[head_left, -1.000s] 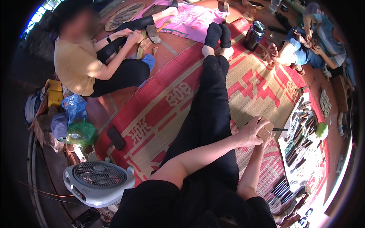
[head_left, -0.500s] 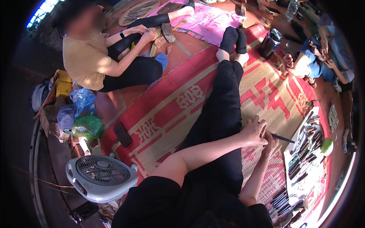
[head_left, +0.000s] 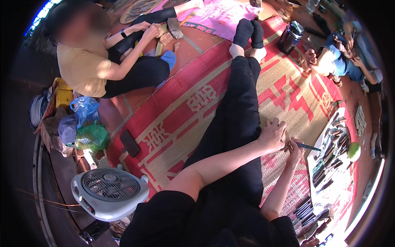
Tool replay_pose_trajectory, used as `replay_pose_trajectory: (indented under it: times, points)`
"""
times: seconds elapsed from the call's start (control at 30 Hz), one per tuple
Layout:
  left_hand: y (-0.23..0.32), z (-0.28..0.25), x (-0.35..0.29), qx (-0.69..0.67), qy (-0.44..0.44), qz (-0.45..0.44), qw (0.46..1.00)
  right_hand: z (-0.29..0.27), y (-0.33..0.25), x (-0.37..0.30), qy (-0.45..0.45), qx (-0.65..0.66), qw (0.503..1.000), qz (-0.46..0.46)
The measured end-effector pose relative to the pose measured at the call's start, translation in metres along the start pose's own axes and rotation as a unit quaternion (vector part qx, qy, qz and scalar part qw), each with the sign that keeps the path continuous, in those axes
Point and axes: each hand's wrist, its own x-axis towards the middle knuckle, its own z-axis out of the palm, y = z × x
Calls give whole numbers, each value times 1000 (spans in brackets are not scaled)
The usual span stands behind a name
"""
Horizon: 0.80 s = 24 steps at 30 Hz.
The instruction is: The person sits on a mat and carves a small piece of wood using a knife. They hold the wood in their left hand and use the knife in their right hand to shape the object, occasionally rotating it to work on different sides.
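Through the head view, the only one I have, I see the left hand (head_left: 273, 136) arched with its fingers half bent around a small brown piece (head_left: 287, 141), which sits between the two hands and is mostly hidden by them; I cannot make out its full shape. The right hand (head_left: 295, 150), just beside it, has its fingers curled around a slim dark tool (head_left: 309, 147), whose shaft sticks out to the right of that hand; I cannot tell whether its other end touches the piece. I judge the piece to be wood: light, stiff and dry, so not slippery, though a thin edge could chip. I would hold it by its outer sides, fingertips behind the edge. The tool looks rigid and light, best gripped low on its shaft. Beneath the hands lie the person's legs (head_left: 232, 111) and a red and straw mat (head_left: 284, 105). Right of the hands, many more tools (head_left: 329, 154) rest on a white sheet (head_left: 338, 187), with a green ball or fruit (head_left: 354, 151) beyond; well to their left stands a fan (head_left: 110, 184).
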Motion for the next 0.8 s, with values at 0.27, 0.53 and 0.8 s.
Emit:
replay_pose_trajectory:
  times: [0.27,0.53,0.8]
  points:
    - [5,-4,-1,-9,-7,-2,1000,-19,18,7,17,-61,998,20]
    - [5,-2,0,-13,-16,-7,1000,-9,5,-12,-44,-230,964,-126]
    - [4,0,0,0,-9,3,1000,-14,3,-16,15,-105,993,-52]
